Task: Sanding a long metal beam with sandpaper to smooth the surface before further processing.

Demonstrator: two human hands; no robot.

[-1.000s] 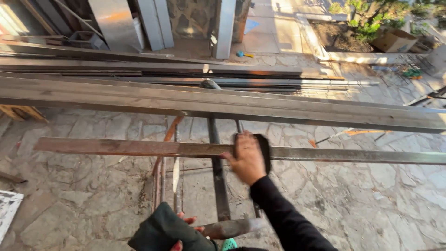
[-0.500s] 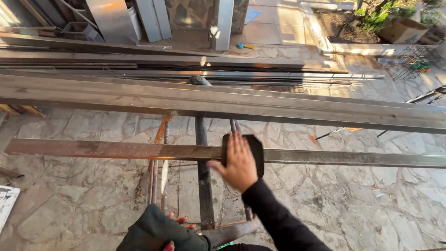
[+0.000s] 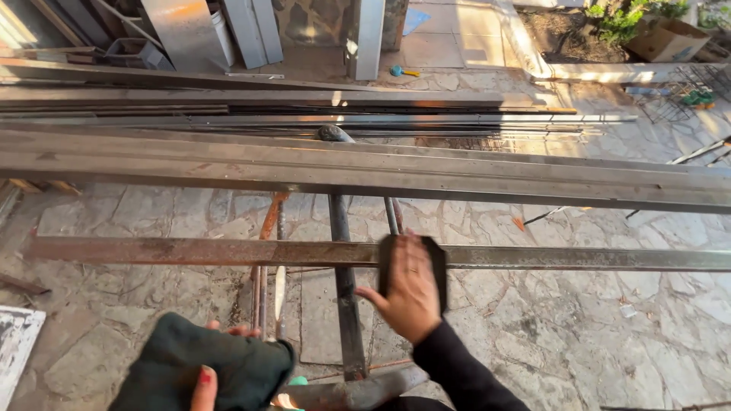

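Observation:
My right hand (image 3: 410, 293) presses a black sanding pad (image 3: 437, 262) flat against a long rusty steel bar (image 3: 190, 251) that runs left to right in front of me. Only the pad's edges show around my palm and fingers. My left hand (image 3: 209, 373) is low at the bottom, closed on a dark green cloth (image 3: 198, 361), close to a grey metal piece (image 3: 358, 392) at the bottom edge. A wider grey steel beam (image 3: 381, 171) lies parallel behind the rusty bar.
Thin rods and a dark upright bar (image 3: 343, 297) cross under the rusty bar over stone paving (image 3: 579, 335). More long steel sections (image 3: 228, 99) are stacked at the back. A cardboard box (image 3: 670, 34) sits far right, a white board (image 3: 15, 342) at the left edge.
My right hand with the pad has slid left along the rusty bar, then a little back right. The left hand and cloth stay low, shifting only slightly.

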